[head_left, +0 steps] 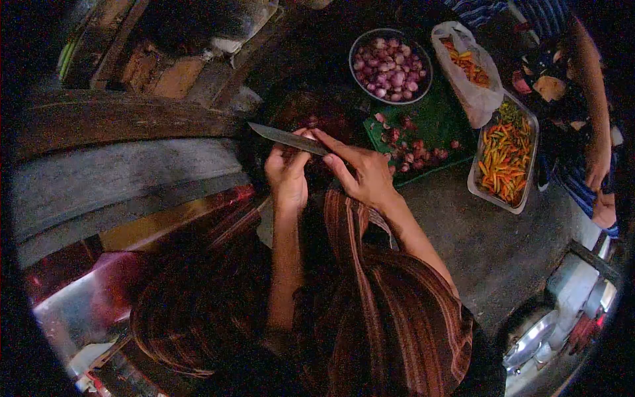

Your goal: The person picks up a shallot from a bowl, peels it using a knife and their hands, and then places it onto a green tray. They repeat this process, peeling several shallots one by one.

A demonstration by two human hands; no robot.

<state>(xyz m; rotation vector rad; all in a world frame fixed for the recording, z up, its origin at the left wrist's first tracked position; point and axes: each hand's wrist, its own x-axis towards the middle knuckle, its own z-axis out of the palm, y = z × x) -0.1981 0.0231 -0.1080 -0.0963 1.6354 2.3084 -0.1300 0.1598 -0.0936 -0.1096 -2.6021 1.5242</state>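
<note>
My right hand (367,173) is closed on a knife (284,137), its blade pointing to the left across my left hand. Pinched in the fingers of my left hand (288,172) is a small pale shallot (309,134), mostly hidden by the fingers and blade. Both hands are close together above a dark container (264,145) whose contents are hard to make out. Just beyond my right hand, shallot pieces or peelings (420,153) lie on a green tray (430,114). A metal bowl (352,69) full of purple shallots (390,69) stands at the tray's far side.
To the right are a metal tray (474,180) of orange and green chillies (506,159) and a plastic bag (479,102) with more chillies. Another person's arm (597,126) reaches down at the far right. Wooden beams (132,126) lie at left; a metal pan (532,339) is lower right.
</note>
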